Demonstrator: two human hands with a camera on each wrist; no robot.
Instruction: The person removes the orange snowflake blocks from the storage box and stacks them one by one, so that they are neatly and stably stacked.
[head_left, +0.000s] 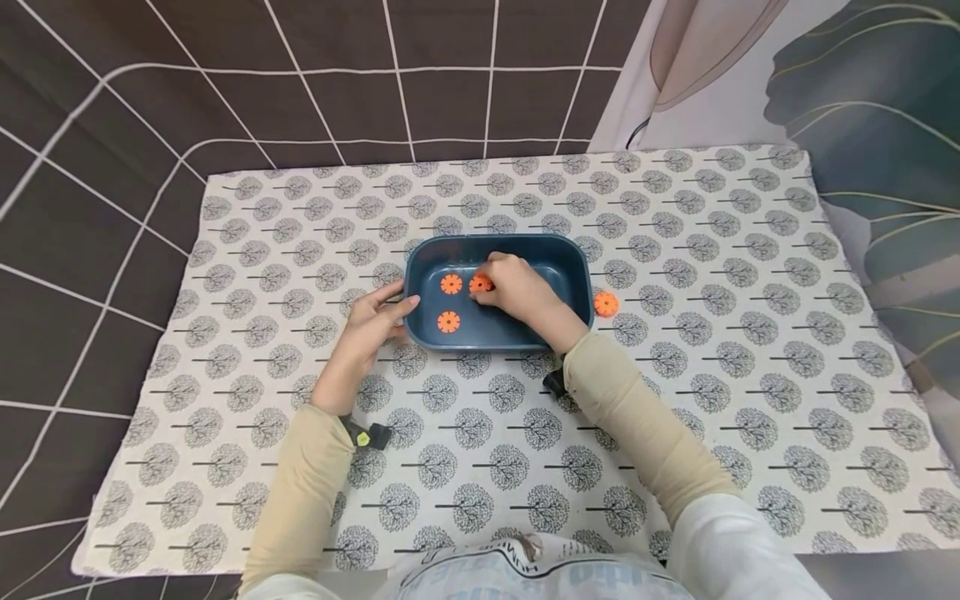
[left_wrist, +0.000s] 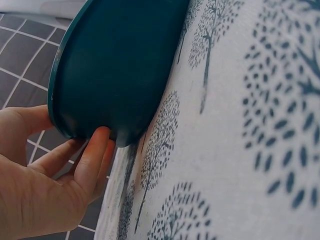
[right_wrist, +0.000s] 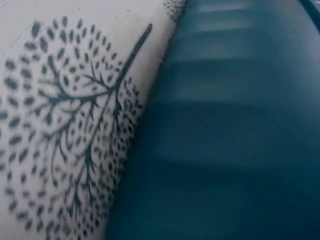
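Note:
A dark teal plastic bin (head_left: 506,337) stands on the tablecloth. My left hand (head_left: 365,327) grips its left end, thumb over the rim and fingers against the outer wall; the left wrist view shows those fingers (left_wrist: 91,157) on the wall (left_wrist: 120,60). Reaching into the bin, my right hand (head_left: 521,292) pinches an orange notched disc (head_left: 480,284) close over the floor, partly hidden by the fingers. Two similar orange discs, one at the back (head_left: 452,284) and one nearer me (head_left: 448,322), lie flat left of it. The right wrist view shows just the bin's outside (right_wrist: 215,135) and cloth.
Another orange disc (head_left: 606,304) lies on the cloth just right of the bin. The tree-print tablecloth (head_left: 720,350) covers the table. A dark gridded curtain (head_left: 450,100) borders the back and left, and a grey-green patterned curtain (head_left: 885,108) hangs at the right.

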